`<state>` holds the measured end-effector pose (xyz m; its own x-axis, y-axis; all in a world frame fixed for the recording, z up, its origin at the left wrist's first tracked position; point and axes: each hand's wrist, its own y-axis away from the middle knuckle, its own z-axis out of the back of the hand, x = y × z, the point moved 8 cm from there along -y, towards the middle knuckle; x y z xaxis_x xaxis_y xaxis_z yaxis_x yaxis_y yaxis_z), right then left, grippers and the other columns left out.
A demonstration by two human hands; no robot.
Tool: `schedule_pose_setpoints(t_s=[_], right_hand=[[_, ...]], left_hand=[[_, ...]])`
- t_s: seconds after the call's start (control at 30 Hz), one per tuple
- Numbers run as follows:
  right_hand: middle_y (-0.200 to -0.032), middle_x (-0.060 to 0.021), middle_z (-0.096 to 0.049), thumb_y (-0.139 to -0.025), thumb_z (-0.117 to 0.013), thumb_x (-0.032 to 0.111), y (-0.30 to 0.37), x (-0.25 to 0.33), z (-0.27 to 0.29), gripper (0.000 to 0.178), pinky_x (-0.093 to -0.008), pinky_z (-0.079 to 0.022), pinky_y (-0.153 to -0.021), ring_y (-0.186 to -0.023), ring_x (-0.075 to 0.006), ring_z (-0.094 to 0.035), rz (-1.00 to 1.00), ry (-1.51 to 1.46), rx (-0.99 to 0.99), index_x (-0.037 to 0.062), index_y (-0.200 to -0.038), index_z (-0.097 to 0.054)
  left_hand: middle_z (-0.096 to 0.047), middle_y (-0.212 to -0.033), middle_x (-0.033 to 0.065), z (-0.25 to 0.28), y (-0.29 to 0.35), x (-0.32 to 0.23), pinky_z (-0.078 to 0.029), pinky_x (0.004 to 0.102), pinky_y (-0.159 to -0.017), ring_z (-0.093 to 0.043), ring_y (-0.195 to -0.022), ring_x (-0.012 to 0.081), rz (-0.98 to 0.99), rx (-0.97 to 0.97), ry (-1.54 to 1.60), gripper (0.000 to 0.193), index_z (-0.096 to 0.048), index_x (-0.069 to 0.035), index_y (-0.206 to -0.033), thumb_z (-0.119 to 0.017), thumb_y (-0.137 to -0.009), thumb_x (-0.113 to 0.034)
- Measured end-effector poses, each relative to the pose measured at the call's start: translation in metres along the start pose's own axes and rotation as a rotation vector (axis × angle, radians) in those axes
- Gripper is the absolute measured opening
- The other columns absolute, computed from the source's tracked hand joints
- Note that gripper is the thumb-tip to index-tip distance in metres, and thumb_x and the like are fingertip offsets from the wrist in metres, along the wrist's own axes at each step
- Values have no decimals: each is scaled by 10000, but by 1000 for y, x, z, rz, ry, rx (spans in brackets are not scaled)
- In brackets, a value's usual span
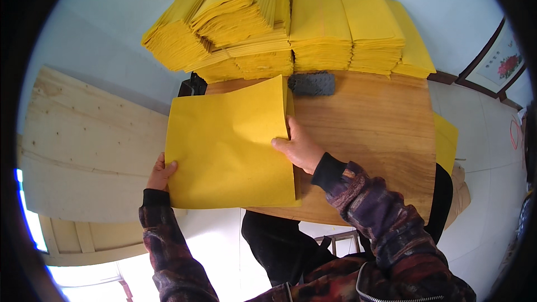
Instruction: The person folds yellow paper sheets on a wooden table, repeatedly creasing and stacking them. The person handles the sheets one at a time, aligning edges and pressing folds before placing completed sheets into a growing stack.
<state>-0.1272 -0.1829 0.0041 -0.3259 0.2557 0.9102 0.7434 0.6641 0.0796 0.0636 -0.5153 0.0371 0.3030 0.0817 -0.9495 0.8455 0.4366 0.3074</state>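
Over the desk's (pixel 375 128) left side, your left fingers (pixel 170 166) and right fingers (pixel 281 144) are gripping yellow paper (pixel 229 151) by 2 edges; it's facing up, long axis unclear.

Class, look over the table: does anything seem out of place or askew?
Nothing looks spilled. The tied bundles at the table's far left seem askew: they lie slanted on the pile beneath, untidy beside the neater stacks to their right.
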Motion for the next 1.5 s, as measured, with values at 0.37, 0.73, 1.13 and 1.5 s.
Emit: schedule_pose_setpoints(t_s=[0.37,0.73,1.13,1.5], right_hand=[[-1214,-138,-521,-863,-566,27,-5,-25,18,460,-343,-440,-942,-1095,-215,-530,-193,13,0,-29,-1281,-380],[-1184,-134,-535,-863,-560,50,-3,-33,17,426,-349,-455,-917,-1076,-207,-537,-187,80,-37,-14,-1254,-403],[-1223,-161,-529,-903,-539,65,-2,-14,15,429,-350,-445,-942,-1103,-223,-539,-260,76,4,-48,-1285,-381],[-1334,-179,-450,-875,-611,101,11,1,5,718,-352,-445,-963,-1198,-256,-486,-223,128,203,-10,-1437,-178]], left_hand=[[-624,-1120,53,-7,-11,29,-499,298,-854,-614,-977,166,101,-32,-55,341,-506,-55,-1216,-606,-890,-69],[-625,-1098,66,-2,-6,47,-488,308,-866,-602,-983,180,142,-79,-150,372,-491,-23,-1251,-581,-895,-83],[-627,-1079,79,2,-4,42,-517,305,-816,-621,-923,174,146,-101,-141,334,-513,-31,-1207,-604,-899,-124],[-610,-1096,66,-2,-1,42,-507,304,-820,-607,-937,173,169,-53,-289,372,-485,-25,-1238,-586,-910,-167]])
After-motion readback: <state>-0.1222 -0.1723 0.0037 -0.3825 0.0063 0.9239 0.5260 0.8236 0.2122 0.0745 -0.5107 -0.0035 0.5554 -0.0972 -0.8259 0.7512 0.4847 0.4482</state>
